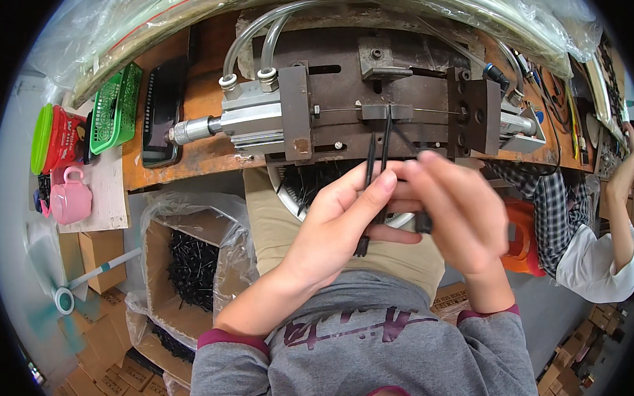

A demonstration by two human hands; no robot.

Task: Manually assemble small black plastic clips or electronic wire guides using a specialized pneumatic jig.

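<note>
At six o'clock from the dark-brown metal fixture (pixel 348 135): left hand (pixel 335 218), fingers curled closed round slim black rods (pixel 385 149); right hand (pixel 466 216), half-curled, blurred, hold unclear.

Workshop, small-parts work

Upper centre: metal fixture (pixel 411 88) with an air-cylinder-like body (pixel 253 123) and clear hoses (pixel 269 48), mounted on a worn wooden bench (pixel 195 150). Left of centre: plastic-lined carton (pixel 157 254), holding a heap of slim black parts (pixel 193 271). Lower left: brown cartons (pixel 120 390), many. Lower right: further cartons (pixel 575 353). Right edge: second person (pixel 596 264), one arm extended toward a cluttered surface. Classed as workshop, on the fixture and bulk parts.
</note>
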